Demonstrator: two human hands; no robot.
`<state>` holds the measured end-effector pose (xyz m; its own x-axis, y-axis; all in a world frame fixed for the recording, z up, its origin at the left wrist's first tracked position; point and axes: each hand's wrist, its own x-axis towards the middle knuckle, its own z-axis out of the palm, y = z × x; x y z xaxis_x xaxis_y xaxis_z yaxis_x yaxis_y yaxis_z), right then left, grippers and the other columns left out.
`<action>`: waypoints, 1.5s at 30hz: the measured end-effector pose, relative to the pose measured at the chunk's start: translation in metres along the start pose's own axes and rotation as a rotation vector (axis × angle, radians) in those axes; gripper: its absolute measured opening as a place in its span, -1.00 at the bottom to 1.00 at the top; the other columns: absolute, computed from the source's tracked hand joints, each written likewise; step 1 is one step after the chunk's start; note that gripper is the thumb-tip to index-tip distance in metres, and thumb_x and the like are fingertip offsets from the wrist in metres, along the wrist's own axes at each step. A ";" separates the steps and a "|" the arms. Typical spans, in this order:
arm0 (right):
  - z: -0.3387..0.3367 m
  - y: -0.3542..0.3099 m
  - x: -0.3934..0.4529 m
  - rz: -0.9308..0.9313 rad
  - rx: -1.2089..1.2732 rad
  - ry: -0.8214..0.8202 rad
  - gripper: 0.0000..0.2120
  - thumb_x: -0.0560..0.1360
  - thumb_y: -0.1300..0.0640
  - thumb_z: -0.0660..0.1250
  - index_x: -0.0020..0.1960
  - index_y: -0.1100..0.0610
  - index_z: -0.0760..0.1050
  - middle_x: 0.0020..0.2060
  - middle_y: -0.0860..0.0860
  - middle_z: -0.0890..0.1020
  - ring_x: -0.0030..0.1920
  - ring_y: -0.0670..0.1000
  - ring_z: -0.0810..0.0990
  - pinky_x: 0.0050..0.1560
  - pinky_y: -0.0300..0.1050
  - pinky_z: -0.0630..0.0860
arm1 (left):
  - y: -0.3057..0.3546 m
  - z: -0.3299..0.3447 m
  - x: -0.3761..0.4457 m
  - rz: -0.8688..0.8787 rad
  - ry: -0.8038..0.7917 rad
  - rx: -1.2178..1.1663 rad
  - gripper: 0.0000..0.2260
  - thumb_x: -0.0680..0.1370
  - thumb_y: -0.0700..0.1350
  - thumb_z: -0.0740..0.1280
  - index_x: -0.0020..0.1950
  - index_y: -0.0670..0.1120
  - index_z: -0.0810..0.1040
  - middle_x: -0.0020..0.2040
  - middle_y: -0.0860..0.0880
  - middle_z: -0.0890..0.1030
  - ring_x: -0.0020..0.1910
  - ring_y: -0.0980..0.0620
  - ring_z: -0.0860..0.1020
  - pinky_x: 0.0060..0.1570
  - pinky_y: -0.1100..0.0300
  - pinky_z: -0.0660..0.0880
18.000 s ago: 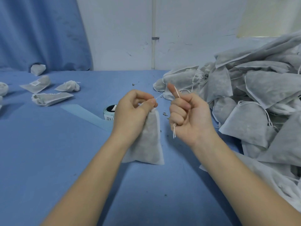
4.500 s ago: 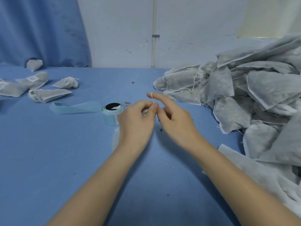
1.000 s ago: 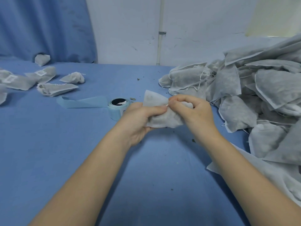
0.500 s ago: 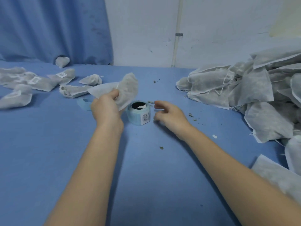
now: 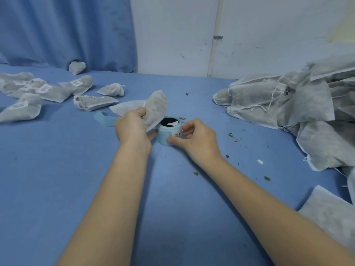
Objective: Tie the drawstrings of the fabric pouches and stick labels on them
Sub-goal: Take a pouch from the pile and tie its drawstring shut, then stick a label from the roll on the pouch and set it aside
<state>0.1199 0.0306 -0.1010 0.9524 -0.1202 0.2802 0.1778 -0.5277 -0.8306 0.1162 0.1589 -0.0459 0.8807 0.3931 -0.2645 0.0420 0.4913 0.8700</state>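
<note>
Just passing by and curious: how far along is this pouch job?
Done: several labelled pouches lie at the far left of the table. In hand: the left hand holds one pouch with no label showing, while the right hand grips the label roll, probably to peel a label. Left: the big pile of pouches on the right, so most remains.

Both hands, left (image 5: 132,129) and right (image 5: 194,139), curled, gripping
</note>
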 end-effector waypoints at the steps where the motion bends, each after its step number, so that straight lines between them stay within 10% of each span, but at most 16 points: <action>1: 0.000 -0.001 0.000 0.009 0.003 0.003 -0.59 0.25 0.01 0.60 -0.06 0.08 0.45 -0.20 -0.09 0.55 -0.16 -0.09 0.52 -0.19 -0.32 0.40 | 0.000 0.000 -0.001 0.003 -0.004 0.000 -0.88 0.51 -0.26 0.29 0.00 -0.10 0.54 -0.13 0.00 0.58 -0.17 0.05 0.57 -0.24 0.09 0.60; 8: -0.004 -0.002 -0.005 -0.094 -0.075 -0.033 -0.63 0.26 0.04 0.60 -0.42 -0.01 0.38 -0.45 -0.17 0.44 -0.42 -0.31 0.42 -0.31 -0.46 0.33 | -0.002 0.000 -0.001 0.032 -0.046 0.006 -0.86 0.51 -0.27 0.29 0.03 -0.12 0.55 -0.18 0.00 0.59 -0.21 0.03 0.58 -0.20 0.12 0.59; 16: -0.007 0.000 -0.003 -0.033 0.063 -0.009 -0.69 0.35 0.13 0.54 -0.04 0.06 0.44 -0.34 -0.15 0.55 -0.36 -0.25 0.47 -0.22 -0.41 0.39 | -0.004 -0.001 -0.002 0.027 -0.056 0.003 -0.85 0.51 -0.28 0.29 0.06 -0.14 0.54 -0.15 -0.02 0.60 -0.17 0.00 0.59 -0.24 0.16 0.57; 27: -0.020 -0.006 -0.023 -0.460 -0.386 -0.233 -0.88 0.45 0.11 0.43 -0.16 0.13 0.53 -0.29 -0.17 0.43 -0.16 -0.08 0.38 -0.05 -0.14 0.33 | -0.008 -0.001 0.002 0.082 -0.081 0.039 -0.81 0.51 -0.29 0.28 0.08 -0.10 0.52 -0.06 -0.03 0.62 -0.07 -0.02 0.61 -0.09 0.09 0.59; 32: -0.041 -0.029 -0.022 -0.309 0.003 -0.144 -0.83 0.44 0.15 0.45 -0.24 0.04 0.47 -0.32 -0.14 0.53 -0.28 -0.16 0.44 -0.20 -0.35 0.30 | -0.006 -0.004 0.001 0.319 -0.084 0.201 -0.78 0.50 -0.21 0.33 0.14 -0.09 0.52 0.03 0.02 0.63 0.05 0.00 0.58 0.05 0.15 0.51; 40: -0.074 -0.043 -0.021 -0.312 0.208 -0.058 -0.81 0.47 0.18 0.43 -0.21 0.00 0.44 -0.28 -0.12 0.58 -0.23 0.01 0.54 -0.15 -0.18 0.44 | -0.004 -0.004 -0.024 0.370 -0.545 0.319 -0.78 0.36 -0.19 0.50 -0.03 -0.09 0.60 0.01 -0.12 0.67 0.06 -0.12 0.62 0.16 -0.07 0.52; 45: -0.081 -0.041 -0.022 -0.417 0.011 0.023 -0.77 0.45 0.12 0.44 -0.23 -0.10 0.42 -0.32 -0.15 0.54 -0.35 -0.17 0.40 -0.27 -0.41 0.33 | -0.006 -0.002 -0.033 0.320 -0.642 0.392 -0.77 0.43 -0.25 0.44 0.07 -0.18 0.58 0.05 -0.17 0.66 0.06 -0.10 0.62 0.22 -0.07 0.46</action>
<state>0.0717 -0.0136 -0.0340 0.7926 0.0830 0.6041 0.5497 -0.5261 -0.6489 0.0860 0.1447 -0.0437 0.9718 -0.1117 0.2075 -0.1998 0.0767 0.9768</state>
